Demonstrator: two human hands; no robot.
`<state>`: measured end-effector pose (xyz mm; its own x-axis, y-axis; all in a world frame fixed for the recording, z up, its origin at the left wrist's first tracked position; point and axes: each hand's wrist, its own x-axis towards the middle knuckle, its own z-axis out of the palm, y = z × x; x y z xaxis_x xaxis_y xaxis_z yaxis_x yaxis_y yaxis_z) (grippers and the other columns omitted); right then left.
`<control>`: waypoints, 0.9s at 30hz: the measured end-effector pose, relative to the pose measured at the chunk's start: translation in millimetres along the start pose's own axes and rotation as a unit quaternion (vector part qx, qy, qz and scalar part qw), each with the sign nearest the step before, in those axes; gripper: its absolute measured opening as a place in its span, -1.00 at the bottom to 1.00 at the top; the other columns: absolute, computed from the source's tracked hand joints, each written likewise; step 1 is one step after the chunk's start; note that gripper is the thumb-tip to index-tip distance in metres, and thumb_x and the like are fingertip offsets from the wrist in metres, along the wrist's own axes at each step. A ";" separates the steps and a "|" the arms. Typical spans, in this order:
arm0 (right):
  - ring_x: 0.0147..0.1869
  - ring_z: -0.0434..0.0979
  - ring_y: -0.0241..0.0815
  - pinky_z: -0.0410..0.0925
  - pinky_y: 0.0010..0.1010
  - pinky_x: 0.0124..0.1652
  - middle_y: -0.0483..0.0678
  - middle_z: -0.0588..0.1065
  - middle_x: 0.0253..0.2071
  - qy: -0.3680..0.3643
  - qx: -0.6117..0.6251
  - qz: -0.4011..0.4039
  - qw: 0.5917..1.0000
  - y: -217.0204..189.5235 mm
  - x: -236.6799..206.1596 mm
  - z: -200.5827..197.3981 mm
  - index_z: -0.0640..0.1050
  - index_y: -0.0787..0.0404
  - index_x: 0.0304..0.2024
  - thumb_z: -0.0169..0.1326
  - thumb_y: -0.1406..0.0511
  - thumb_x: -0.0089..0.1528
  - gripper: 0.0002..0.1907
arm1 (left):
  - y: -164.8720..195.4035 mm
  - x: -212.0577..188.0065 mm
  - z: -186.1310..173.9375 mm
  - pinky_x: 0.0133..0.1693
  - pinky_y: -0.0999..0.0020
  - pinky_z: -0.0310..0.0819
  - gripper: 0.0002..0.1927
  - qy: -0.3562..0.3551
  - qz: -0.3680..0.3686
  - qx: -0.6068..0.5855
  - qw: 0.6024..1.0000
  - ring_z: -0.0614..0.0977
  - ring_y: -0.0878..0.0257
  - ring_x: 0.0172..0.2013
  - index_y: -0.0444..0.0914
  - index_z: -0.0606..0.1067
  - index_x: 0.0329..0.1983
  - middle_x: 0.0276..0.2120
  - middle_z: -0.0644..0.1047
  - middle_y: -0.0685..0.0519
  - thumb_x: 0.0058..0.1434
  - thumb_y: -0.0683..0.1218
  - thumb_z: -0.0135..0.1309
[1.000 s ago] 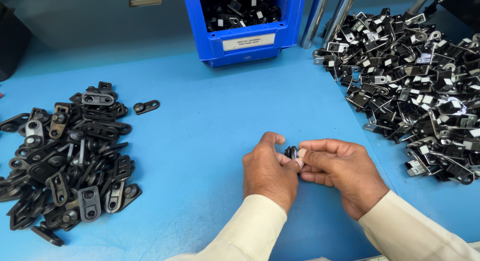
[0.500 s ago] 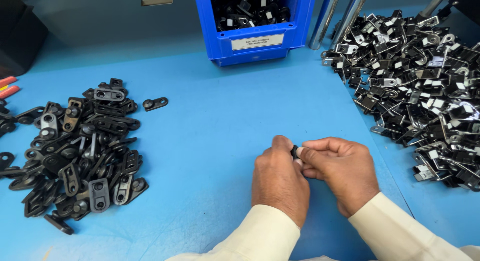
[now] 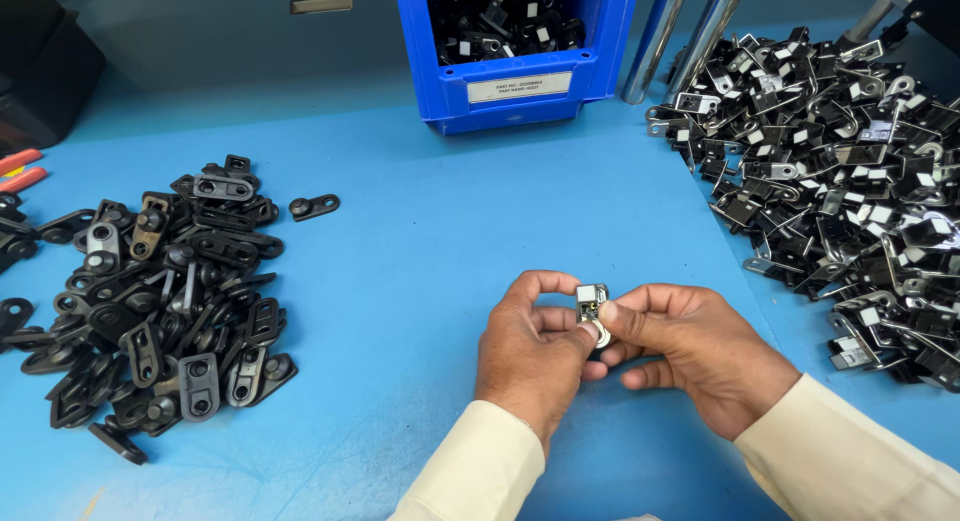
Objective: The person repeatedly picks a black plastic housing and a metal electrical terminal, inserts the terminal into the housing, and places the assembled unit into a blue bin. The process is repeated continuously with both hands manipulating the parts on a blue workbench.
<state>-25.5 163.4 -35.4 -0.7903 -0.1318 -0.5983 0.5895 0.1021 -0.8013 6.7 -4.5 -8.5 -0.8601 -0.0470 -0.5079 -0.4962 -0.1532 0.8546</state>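
My left hand (image 3: 528, 356) and my right hand (image 3: 695, 353) meet over the blue table (image 3: 420, 271), and both pinch one small black metal part (image 3: 592, 309) with a white patch and a silver round end. The fingertips cover most of that part. A pile of flat black plates with holes (image 3: 150, 301) lies to the left of my hands. To the right spreads a big heap of black metal clips with white patches (image 3: 850, 171).
A blue bin (image 3: 515, 76) holding more black parts stands at the back centre. Two shiny metal rods (image 3: 685, 31) rise right of it. One loose black plate (image 3: 314, 206) lies apart from the left pile. Red handles (image 3: 25, 169) show at the far left edge.
My hands stayed together on the part and turned it, so its white patch and silver end now face up between my fingertips. The view shifted slightly.
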 end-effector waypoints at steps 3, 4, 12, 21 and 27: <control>-0.38 0.58 -0.26 0.42 -0.49 -0.41 -0.01 0.60 -0.41 -0.045 0.031 -0.005 0.999 4.1 7.8 -6.7 0.56 0.29 -0.30 0.21 0.24 0.18 -0.78 | 1.6 0.4 -7.9 -0.36 0.48 0.60 -0.63 -0.060 0.010 -0.014 0.998 0.64 0.32 -0.40 -0.20 0.46 0.02 -0.29 0.59 -0.01 0.15 -0.32 0.14; -0.38 0.58 -0.27 0.41 -0.50 -0.41 -0.02 0.60 -0.41 -0.065 0.043 -0.001 0.997 6.3 9.7 -9.4 0.56 0.29 -0.31 0.19 0.25 0.18 -0.80 | 1.5 -0.1 -11.4 -0.33 0.48 0.63 -0.63 -0.071 0.007 -0.003 0.997 0.66 0.33 -0.37 -0.20 0.45 0.01 -0.28 0.60 -0.01 0.15 -0.31 0.15; -0.31 0.57 -0.32 0.48 -0.48 -0.27 -0.11 0.56 -0.38 -0.154 0.122 0.034 0.980 16.0 21.5 -20.8 0.54 0.23 -0.30 0.14 0.30 0.23 -0.89 | 3.9 0.8 -15.7 -0.32 0.43 0.67 -0.64 -0.094 -0.014 -0.003 0.995 0.70 0.28 -0.31 -0.21 0.43 0.00 -0.25 0.59 -0.02 0.14 -0.30 0.16; -0.37 0.57 -0.29 0.46 -0.46 -0.36 -0.09 0.55 -0.42 -0.131 0.113 0.023 0.985 19.8 18.8 -17.0 0.54 0.23 -0.33 0.11 0.28 0.23 -0.87 | 5.5 3.7 -19.0 -0.33 0.38 0.70 -0.63 -0.105 -0.035 0.007 0.994 0.69 0.24 -0.28 -0.21 0.43 0.01 -0.23 0.59 -0.03 0.15 -0.30 0.16; -0.46 0.52 -0.25 0.41 -0.47 -0.46 -0.01 0.53 -0.46 -0.070 0.071 -0.028 0.995 16.9 6.6 0.6 0.55 0.29 -0.29 0.08 0.29 0.30 -0.83 | 3.3 1.5 -15.5 -0.44 0.38 0.65 -0.67 -0.050 -0.028 0.015 0.998 0.67 0.23 -0.37 -0.19 0.43 -0.03 -0.28 0.59 -0.01 0.17 -0.32 0.15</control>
<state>-20.7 163.7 -52.9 -0.7975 -0.2700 -0.5396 0.5709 -0.0480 -0.8196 5.6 -20.4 -8.1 -0.8371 0.0593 -0.5438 -0.5467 -0.1232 0.8282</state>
